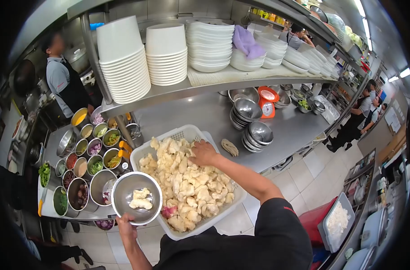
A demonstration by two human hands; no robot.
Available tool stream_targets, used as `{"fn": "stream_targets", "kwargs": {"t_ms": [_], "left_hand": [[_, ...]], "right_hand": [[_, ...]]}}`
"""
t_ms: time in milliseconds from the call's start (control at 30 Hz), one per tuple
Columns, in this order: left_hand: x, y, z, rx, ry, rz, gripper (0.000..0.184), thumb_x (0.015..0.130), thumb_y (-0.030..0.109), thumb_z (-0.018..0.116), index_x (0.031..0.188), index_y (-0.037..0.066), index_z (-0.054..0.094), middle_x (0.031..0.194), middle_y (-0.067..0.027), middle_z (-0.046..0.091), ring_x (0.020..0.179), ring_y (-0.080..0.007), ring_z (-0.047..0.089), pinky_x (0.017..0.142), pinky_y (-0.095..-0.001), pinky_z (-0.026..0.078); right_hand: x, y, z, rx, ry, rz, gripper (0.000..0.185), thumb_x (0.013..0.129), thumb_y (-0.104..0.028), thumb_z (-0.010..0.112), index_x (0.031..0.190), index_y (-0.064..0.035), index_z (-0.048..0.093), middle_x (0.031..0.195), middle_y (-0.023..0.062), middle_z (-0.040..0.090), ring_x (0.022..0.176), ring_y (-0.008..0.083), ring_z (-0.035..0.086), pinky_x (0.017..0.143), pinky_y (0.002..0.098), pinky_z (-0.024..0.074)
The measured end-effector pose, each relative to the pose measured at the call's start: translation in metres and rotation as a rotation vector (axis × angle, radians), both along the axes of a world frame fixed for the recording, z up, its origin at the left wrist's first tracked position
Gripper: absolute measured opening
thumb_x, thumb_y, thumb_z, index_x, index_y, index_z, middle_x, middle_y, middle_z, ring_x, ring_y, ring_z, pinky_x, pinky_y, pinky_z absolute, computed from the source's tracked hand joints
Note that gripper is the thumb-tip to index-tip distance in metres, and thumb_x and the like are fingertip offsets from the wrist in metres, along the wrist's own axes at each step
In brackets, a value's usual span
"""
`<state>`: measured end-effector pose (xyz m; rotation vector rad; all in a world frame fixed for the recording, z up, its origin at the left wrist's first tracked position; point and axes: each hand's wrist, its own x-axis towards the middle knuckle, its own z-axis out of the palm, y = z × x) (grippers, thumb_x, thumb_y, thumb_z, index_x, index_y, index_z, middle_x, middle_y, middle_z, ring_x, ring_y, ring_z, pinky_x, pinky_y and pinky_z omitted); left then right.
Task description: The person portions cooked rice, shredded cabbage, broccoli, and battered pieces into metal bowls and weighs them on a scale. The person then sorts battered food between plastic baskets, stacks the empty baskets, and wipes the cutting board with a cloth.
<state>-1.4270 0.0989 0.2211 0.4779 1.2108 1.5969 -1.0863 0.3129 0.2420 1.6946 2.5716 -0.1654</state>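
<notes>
Lumpy pale food pieces lie heaped at the centre of the frame, under the right grip; its fingers rest on the upper part of the heap, and whether they are closed on a piece I cannot tell; the left grip, lower left of centre, is clamped on the rim of a steel bowl, which holds a few of the same pieces; a white basket with a perforated wall contains the heap, just right of the bowl; right of the basket, a crumpled beige item lies on the steel surface; farther right stand nested bowls and an orange scale; at the left of the frame, steel containers hold chopped vegetables and other foods; across the top, a shelf carries stacked white tubs, white dishes and a purple cloth; a person in a dark apron stands at upper left.
</notes>
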Motion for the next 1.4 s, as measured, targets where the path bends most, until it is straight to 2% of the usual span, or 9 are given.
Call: {"fn": "stream_targets", "kwargs": {"t_ms": [100,233,333,400,433,700,867,1133,1400], "left_hand": [[-0.006,-0.001,-0.007,-0.039,-0.074,-0.012,0.033,0.059,0.0,0.045,0.092,-0.007,0.043,0.075,-0.0147,0.05,0.053,-0.0284,0.056,0.037,-0.0459,0.052],[0.006,0.003,0.01,-0.043,-0.056,-0.057,0.038,0.06,0.0,0.045,0.096,-0.007,0.041,0.079,-0.0153,0.051,0.055,-0.0286,0.056,0.038,-0.0457,0.053],[0.01,0.005,0.008,-0.018,0.005,-0.012,0.014,0.06,0.002,0.042,0.07,-0.007,0.048,0.067,-0.0176,0.051,0.047,-0.0335,0.056,0.033,-0.0475,0.05],[0.007,0.002,0.0,-0.039,0.021,0.047,0.016,0.06,0.001,0.042,0.072,-0.008,0.048,0.068,-0.0176,0.053,0.048,-0.0331,0.056,0.033,-0.0463,0.05],[-0.001,0.0,0.002,-0.02,-0.035,-0.18,0.039,0.061,0.0,0.046,0.099,-0.006,0.04,0.079,-0.0154,0.05,0.056,-0.0294,0.056,0.039,-0.0457,0.053],[-0.015,-0.01,-0.027,-0.132,0.021,0.032,0.041,0.062,0.001,0.048,0.102,-0.001,0.04,0.085,-0.0126,0.049,0.062,-0.0223,0.052,0.045,-0.0354,0.048],[-0.003,-0.013,0.01,-0.085,0.052,0.02,0.016,0.06,0.002,0.049,0.075,-0.004,0.049,0.06,-0.0058,0.047,0.045,-0.0155,0.045,0.039,-0.0281,0.04],[0.009,-0.004,0.013,-0.093,0.049,-0.077,0.029,0.059,0.0,0.049,0.087,-0.007,0.053,0.067,-0.0069,0.054,0.048,-0.0161,0.052,0.039,-0.0273,0.042],[0.023,0.005,0.017,-0.112,0.118,-0.12,0.023,0.059,-0.001,0.048,0.081,-0.005,0.054,0.067,-0.0072,0.055,0.05,-0.0161,0.052,0.041,-0.0274,0.044]], "right_hand": [[0.005,-0.004,0.007,0.107,0.022,0.085,0.046,0.076,-0.042,0.053,0.102,-0.0038,0.061,0.114,0.0124,0.052,0.111,0.0309,0.043,0.091,0.0427,0.0364],[0.012,0.004,-0.016,0.159,0.039,0.129,0.046,0.073,-0.04,0.056,0.1,-0.0037,0.059,0.107,0.0122,0.056,0.106,0.0315,0.047,0.087,0.0414,0.0395],[0.009,0.003,-0.01,0.107,0.04,0.066,0.051,0.071,-0.043,0.058,0.105,-0.0046,0.058,0.103,0.0129,0.057,0.102,0.0313,0.05,0.086,0.0386,0.041],[0.008,-0.005,0.018,0.022,-0.074,-0.049,0.058,0.068,-0.045,0.059,0.11,-0.0047,0.055,0.102,0.0137,0.058,0.101,0.0308,0.051,0.086,0.0355,0.0421],[0.008,-0.004,0.014,0.056,-0.064,-0.071,0.057,0.067,-0.045,0.06,0.106,-0.0037,0.058,0.105,0.0142,0.058,0.101,0.0309,0.052,0.089,0.036,0.0407],[-0.002,-0.005,0.031,-0.186,-0.31,-0.06,0.062,0.065,-0.045,0.064,0.111,-0.0041,0.058,0.125,0.0156,0.047,0.115,0.038,0.043,0.093,0.0395,0.0407],[0.015,-0.024,0.06,-0.161,-0.08,-0.113,0.066,0.064,-0.037,0.066,0.118,-0.0031,0.051,0.127,0.0162,0.045,0.118,0.0357,0.041,0.093,0.0416,0.0414],[0.048,-0.012,0.045,-0.142,0.821,-0.438,0.044,0.064,-0.016,0.066,0.104,-0.0026,0.055,0.08,0.01,0.063,0.075,0.0203,0.063,0.061,0.0316,0.0532],[0.018,-0.028,0.071,-0.407,1.255,-0.423,0.029,0.071,-0.008,0.062,0.099,-0.0028,0.06,0.087,0.0079,0.062,0.077,0.0151,0.061,0.054,0.0284,0.0521]]}}
